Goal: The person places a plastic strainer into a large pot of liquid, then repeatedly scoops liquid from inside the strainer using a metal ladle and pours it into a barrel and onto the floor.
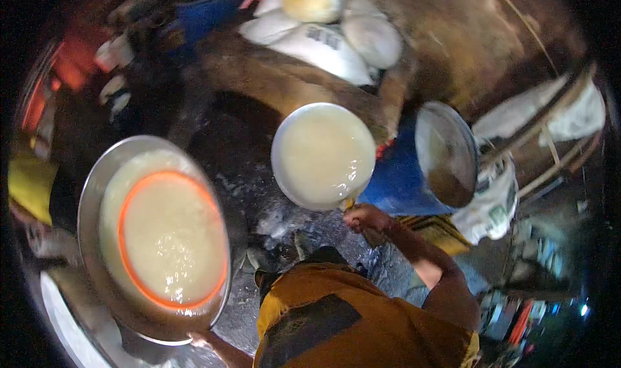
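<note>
My right hand [364,218] is closed round the short handle of a round pan [279,174], which is filled with cloudy whitish liquid. The pan is held out in front of me, above the dark wet floor. On the left is a wide metal basin [97,274] of similar pale liquid. An orange ring [123,251], like the rim of a sieve, lies in that liquid. My left hand [202,339] is at the basin's near rim, its fingers seemingly hooked over the edge; they show only in part.
A blue drum [394,180] stands right of the pan. White sacks [323,51] lie on a ledge ahead, with a pale bucket [310,2] on top. Another blue barrel [210,12] is at the far left. Poles [540,119] and more sacks [488,203] crowd the right side.
</note>
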### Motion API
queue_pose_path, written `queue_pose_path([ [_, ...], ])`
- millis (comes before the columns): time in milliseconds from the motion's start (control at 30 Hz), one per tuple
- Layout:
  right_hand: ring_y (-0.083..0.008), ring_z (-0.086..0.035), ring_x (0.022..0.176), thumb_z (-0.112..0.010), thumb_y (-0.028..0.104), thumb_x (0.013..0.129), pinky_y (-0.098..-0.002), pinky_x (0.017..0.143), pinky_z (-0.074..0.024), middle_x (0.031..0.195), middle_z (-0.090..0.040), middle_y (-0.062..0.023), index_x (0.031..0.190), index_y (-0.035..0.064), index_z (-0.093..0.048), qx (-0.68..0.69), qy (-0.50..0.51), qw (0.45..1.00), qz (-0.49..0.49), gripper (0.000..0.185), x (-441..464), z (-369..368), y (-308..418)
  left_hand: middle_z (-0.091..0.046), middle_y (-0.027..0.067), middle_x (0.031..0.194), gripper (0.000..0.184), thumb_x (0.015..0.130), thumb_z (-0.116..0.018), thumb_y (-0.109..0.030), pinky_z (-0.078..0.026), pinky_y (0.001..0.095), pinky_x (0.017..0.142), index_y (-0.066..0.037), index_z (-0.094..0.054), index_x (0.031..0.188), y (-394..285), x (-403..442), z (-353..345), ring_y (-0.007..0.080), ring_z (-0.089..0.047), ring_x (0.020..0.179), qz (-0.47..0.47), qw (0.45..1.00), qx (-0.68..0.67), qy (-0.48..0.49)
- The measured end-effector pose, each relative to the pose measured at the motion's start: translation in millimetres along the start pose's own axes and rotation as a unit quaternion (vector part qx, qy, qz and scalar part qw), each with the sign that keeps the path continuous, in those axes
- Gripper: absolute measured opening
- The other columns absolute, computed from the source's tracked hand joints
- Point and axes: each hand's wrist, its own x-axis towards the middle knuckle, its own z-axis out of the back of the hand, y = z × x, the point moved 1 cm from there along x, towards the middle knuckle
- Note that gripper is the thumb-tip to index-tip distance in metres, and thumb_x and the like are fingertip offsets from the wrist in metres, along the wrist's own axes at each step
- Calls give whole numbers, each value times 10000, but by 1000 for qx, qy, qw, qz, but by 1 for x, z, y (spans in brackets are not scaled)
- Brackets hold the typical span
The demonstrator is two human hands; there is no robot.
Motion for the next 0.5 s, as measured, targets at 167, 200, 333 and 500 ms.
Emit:
queue_pose_path([
  [167, -135, -522, 612, -545, 256, 830, -259, 574, -468, 712, -522, -21, 827, 44, -503, 151, 39, 974, 162, 216, -40, 165, -16, -579, 141, 971, 405, 782, -560, -386, -479, 395, 740, -44, -579, 998, -27, -11, -2, 298, -572, 880, -20, 998, -57, -3],
  [200, -143, -523, 608, -532, 259, 833, -267, 573, -478, 712, -520, -24, 841, 47, -497, 239, 103, 949, 177, 215, -48, 174, -2, -578, 145, 972, 406, 784, -558, -383, -478, 397, 741, -40, -577, 1000, -38, -18, 3, 300, -571, 882, -28, 998, -60, -6],
  [333, -150, -518, 588, -429, 225, 884, -262, 520, -485, 715, -495, -29, 895, 44, -464, 649, 138, 746, 59, 185, -56, 217, 36, -572, 160, 977, 410, 790, -551, -371, -473, 402, 748, -23, -566, 1006, -52, -28, 6, 308, -566, 890, -44, 997, -70, -2],
  [500, -31, -365, 471, -480, 145, 877, -182, 391, -344, 634, -397, 39, 736, 59, -460, 549, 144, 806, 167, 166, -47, 151, 108, -564, 180, 982, 414, 798, -542, -356, -468, 408, 757, -2, -552, 1014, -61, -36, 5, 317, -560, 901, -54, 995, -89, -1],
])
